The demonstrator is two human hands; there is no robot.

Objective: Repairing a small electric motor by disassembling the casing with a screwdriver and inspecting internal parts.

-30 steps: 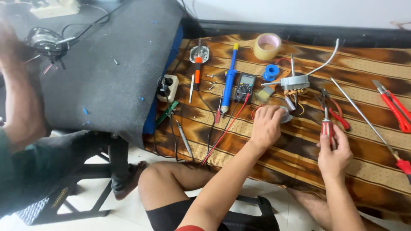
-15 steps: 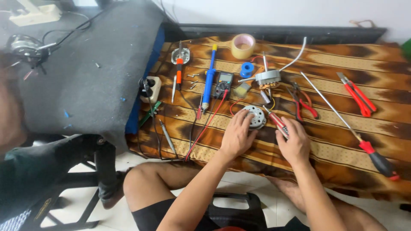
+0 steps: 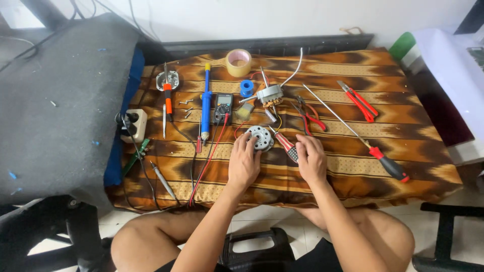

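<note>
My left hand [image 3: 244,160] rests on the patterned cloth with its fingertips on a round silver metal cover [image 3: 260,137] pierced with holes. My right hand [image 3: 311,158] grips a small screwdriver [image 3: 284,142] with a red and black striped handle, whose tip points toward the cover's right edge. Just beyond the cover lies a small motor core with copper windings [image 3: 269,95], a white wire running from it.
On the brown patterned cloth [image 3: 413,126] lie a long red-handled screwdriver [image 3: 353,132], red pliers [image 3: 359,100], red cutters [image 3: 308,115], a multimeter [image 3: 223,108], a blue soldering tool [image 3: 205,100], a tape roll [image 3: 238,62] and a blue spool [image 3: 246,87]. A grey padded seat [image 3: 60,106] stands left.
The view has shifted, so the cloth sits more centred. My right hand has come down with the screwdriver beside the silver cover; my left hand stays on it.
</note>
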